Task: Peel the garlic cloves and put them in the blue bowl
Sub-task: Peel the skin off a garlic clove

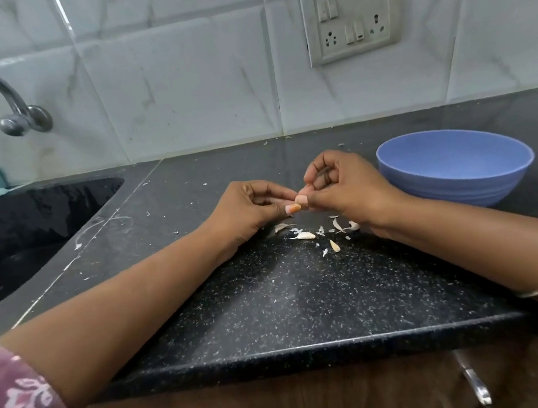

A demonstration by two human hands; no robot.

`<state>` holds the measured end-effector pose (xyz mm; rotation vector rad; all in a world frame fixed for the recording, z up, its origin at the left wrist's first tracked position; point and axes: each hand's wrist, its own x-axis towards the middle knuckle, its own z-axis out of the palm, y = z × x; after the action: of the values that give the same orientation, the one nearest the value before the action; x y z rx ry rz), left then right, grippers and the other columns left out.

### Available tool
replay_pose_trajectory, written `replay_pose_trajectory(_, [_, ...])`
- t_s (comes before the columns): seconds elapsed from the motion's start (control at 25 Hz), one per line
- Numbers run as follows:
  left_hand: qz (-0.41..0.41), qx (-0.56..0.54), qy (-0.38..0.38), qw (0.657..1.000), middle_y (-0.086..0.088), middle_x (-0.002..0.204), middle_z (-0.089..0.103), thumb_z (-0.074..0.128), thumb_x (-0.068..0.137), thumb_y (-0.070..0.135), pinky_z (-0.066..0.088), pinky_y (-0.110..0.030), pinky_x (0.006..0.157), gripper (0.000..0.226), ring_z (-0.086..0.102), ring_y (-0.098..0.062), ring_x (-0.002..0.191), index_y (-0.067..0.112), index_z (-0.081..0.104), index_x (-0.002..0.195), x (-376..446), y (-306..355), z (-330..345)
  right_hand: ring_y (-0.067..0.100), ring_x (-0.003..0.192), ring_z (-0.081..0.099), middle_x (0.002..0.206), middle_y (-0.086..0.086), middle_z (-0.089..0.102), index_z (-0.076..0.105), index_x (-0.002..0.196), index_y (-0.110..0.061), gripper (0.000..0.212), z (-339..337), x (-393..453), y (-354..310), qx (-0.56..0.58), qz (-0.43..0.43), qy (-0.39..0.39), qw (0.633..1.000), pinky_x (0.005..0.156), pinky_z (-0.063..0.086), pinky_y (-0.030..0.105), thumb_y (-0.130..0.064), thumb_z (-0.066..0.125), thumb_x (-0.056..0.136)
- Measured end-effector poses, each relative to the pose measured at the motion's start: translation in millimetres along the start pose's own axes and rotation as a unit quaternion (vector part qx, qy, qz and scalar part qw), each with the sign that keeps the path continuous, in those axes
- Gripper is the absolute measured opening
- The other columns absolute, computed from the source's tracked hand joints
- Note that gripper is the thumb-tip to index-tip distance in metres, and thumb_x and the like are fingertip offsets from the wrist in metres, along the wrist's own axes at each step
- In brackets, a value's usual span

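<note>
Black speckled stone counter (pixel 309 302), scattered with pale papery skins (pixel 340 226) and a couple of cloves (pixel 306 235) lying just below the hands. Both hands meet over the middle of the counter, thumbs and forefingers drawn together tip to tip. Left hand (pixel 251 208) has its fingers curled, thumb and forefinger closed on something small at the meeting point; right hand (pixel 340 183) likewise pinches at the same spot, remaining fingers curled above. The clove itself is almost wholly hidden between the fingertips; only the painted nails show clearly there, so its state, skinned or not, cannot be told. Judged step: peeling in hand, one clove held between both pinches, skin being worked off. Blue bowl (pixel 456 167) stands just right of the right hand, near but not touching, its visible interior bare from this angle. Next move likely calls for one hand to steady the clove while the other strips the last skin, then a short carry rightward over the bowl's rim and a release. Loose cloves on the counter appear to wait their turn. Sink (pixel 22 231) lies well off to the left.
</note>
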<state>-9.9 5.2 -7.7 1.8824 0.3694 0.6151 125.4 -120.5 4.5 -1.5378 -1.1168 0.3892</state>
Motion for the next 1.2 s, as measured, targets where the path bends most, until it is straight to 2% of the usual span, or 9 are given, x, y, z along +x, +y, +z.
replay_pose_trajectory(0.16, [0.016,0.013,0.015,1.0,-0.026,0.093,0.07,0.075,0.076,0.003,0.056,-0.035,0.085,0.022,0.066,-0.031,0.085,-0.002,0.07,0.096,-3,4,3,0.022,0.072,0.072,0.081,0.018,0.07,0.055,0.089,-0.009,0.027,-4,2,0,0.024,0.023,-0.028,0.999,0.066,0.059,0.029,0.002,0.075,0.076])
replay_pose_trajectory(0.32, [0.011,0.047,0.016,0.999,-0.031,0.092,0.068,0.075,0.077,0.005,0.052,-0.044,0.087,0.02,0.063,-0.031,0.081,-0.001,0.071,0.095,-2,8,3,0.022,0.07,0.071,0.082,0.022,0.067,0.052,0.096,-0.004,0.028,-8,4,-4,0.078,0.062,-0.066,0.993,0.062,0.059,0.025,0.009,0.069,0.078])
replay_pose_trajectory(0.48, [0.013,0.096,0.024,0.995,-0.022,0.084,0.069,0.075,0.077,0.009,0.049,-0.034,0.08,0.014,0.06,-0.02,0.077,0.005,0.073,0.09,9,21,1,0.022,0.073,0.07,0.088,0.024,0.068,0.052,0.096,-0.008,0.027,-7,12,-6,0.069,0.063,-0.045,0.995,0.068,0.06,0.028,0.007,0.068,0.08])
replay_pose_trajectory(0.56, [0.014,0.112,0.024,0.993,-0.02,0.084,0.07,0.075,0.076,0.007,0.05,-0.031,0.082,0.014,0.063,-0.019,0.077,0.005,0.072,0.09,17,30,0,0.021,0.071,0.069,0.088,0.023,0.066,0.052,0.095,-0.009,0.025,-6,18,-9,0.095,0.067,-0.019,0.993,0.067,0.059,0.026,0.006,0.067,0.081])
replay_pose_trajectory(0.68, [0.017,0.089,0.03,0.995,-0.019,0.083,0.072,0.075,0.076,0.005,0.053,-0.03,0.087,0.014,0.069,-0.02,0.079,0.005,0.072,0.089,23,30,-2,0.017,0.066,0.069,0.084,0.022,0.065,0.052,0.095,-0.007,0.026,-6,22,-9,0.128,0.061,0.0,0.99,0.063,0.058,0.022,0.005,0.069,0.08])
replay_pose_trajectory(0.84, [0.023,0.077,0.013,0.997,-0.016,0.084,0.073,0.076,0.075,0.006,0.055,-0.023,0.081,0.013,0.071,-0.018,0.079,0.004,0.073,0.088,23,24,-6,0.02,0.07,0.069,0.084,0.024,0.067,0.051,0.099,-0.007,0.027,-7,20,-5,0.114,0.045,-0.023,0.992,0.065,0.058,0.024,0.003,0.068,0.081])
replay_pose_trajectory(0.92, [0.028,0.074,0.003,0.997,-0.015,0.085,0.074,0.075,0.076,0.006,0.054,-0.022,0.082,0.014,0.071,-0.018,0.082,0.004,0.073,0.09,22,24,-12,0.019,0.069,0.069,0.082,0.021,0.069,0.051,0.098,-0.009,0.027,-8,19,-7,0.098,0.033,-0.03,0.994,0.065,0.058,0.025,0.001,0.069,0.081])
replay_pose_trajectory(1.2, [0.059,0.038,-0.013,0.997,-0.016,0.091,0.074,0.075,0.077,0.01,0.051,-0.031,0.094,0.017,0.07,-0.022,0.092,0.006,0.074,0.094,18,29,-14,0.016,0.072,0.07,0.079,0.015,0.07,0.054,0.101,-0.007,0.028,-11,6,-14,0.117,0.016,-0.075,0.99,0.066,0.057,0.024,-0.001,0.071,0.08])
